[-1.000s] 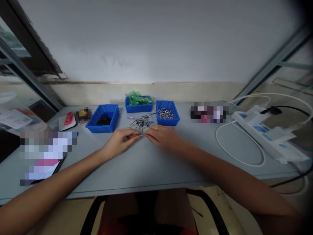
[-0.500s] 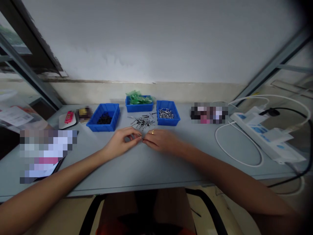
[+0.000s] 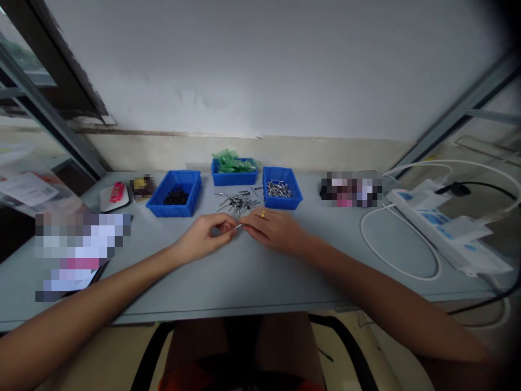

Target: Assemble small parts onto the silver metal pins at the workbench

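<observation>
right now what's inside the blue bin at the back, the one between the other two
The middle blue bin holds crumpled green plastic that rises above its rim. The plastic covers the bottom, so anything beneath cannot be seen.

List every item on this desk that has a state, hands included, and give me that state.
Left hand: pinching a small metal piece
Right hand: fingers closed at the piece's other end
Left blue bin: open, dark parts inside
Middle blue bin: open, heaped with green plastic
Right blue bin: open, metal pieces inside
Loose pile: scattered, unboxed
Power strip: plugs in it
</observation>
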